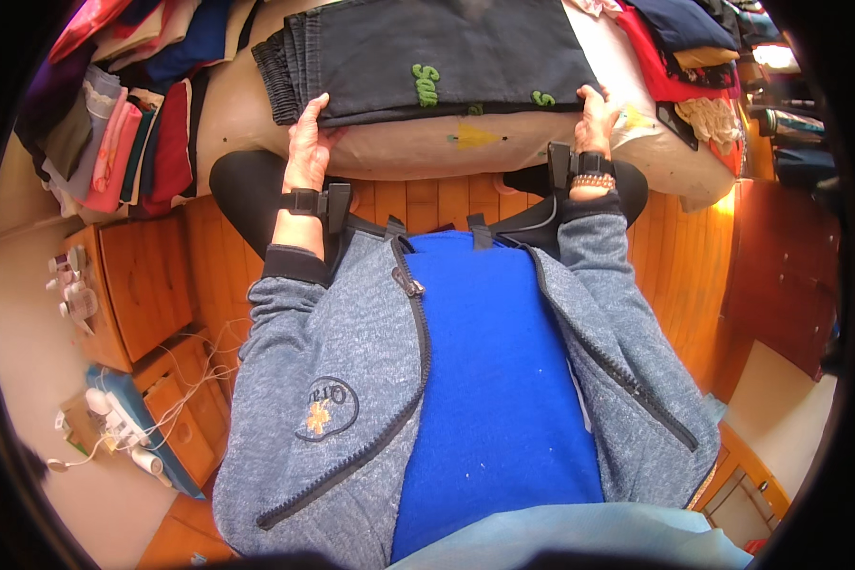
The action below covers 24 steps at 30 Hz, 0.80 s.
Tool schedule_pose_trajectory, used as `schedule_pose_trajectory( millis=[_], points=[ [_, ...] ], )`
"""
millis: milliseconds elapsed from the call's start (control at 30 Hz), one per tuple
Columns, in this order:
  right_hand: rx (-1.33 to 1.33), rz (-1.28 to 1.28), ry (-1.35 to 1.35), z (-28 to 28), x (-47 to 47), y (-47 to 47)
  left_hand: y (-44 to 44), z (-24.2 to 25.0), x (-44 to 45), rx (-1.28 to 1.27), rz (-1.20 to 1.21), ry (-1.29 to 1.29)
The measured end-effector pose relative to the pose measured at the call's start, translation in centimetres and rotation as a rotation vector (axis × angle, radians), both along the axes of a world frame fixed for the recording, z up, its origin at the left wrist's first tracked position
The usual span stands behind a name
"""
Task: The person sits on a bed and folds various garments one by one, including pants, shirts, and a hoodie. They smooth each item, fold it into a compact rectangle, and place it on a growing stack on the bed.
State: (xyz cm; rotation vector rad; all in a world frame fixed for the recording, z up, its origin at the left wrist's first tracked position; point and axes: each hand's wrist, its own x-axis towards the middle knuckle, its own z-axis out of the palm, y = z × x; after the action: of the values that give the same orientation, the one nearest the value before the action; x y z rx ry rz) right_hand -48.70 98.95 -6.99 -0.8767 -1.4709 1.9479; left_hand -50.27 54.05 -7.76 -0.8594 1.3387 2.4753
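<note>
A folded dark garment (449, 57) with green lettering and a gathered elastic edge at its left end lies on the light patterned cover of a bed (399, 146). My left hand (310, 142) is at its lower left corner, thumb on top and fingers partly hidden beneath the near edge. At the lower right corner, my right hand (596, 122) pinches the cloth between thumb and fingers. Both wrists wear black strapped devices, and a beaded bracelet circles the right one.
Folded clothes (164, 142) stand in rows on the left, with more clothing piles (684, 50) at the right. Wooden drawers (146, 285) and a power strip with cables (125, 420) are at the lower left. A dark red cabinet (780, 271) stands at the right.
</note>
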Motion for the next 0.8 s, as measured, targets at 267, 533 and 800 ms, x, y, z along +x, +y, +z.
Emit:
schedule_pose_trajectory(
  millis=[267, 533, 800],
  points=[
    [0.086, 0.055, -0.109, 0.1, 0.6, 1.3, -0.3, 0.3, 0.7, 0.03, -0.004, 0.048],
    [1.286, 0.423, 0.057, 3.4, -1.6, -5.1, 0.1, 1.6, 1.1, -0.04, -0.051, 0.069],
    [1.689, 0.901, -0.195, 0.7, -1.9, -16.0, -0.9, 1.2, 1.5, 0.216, -0.084, 0.196]
  ],
)
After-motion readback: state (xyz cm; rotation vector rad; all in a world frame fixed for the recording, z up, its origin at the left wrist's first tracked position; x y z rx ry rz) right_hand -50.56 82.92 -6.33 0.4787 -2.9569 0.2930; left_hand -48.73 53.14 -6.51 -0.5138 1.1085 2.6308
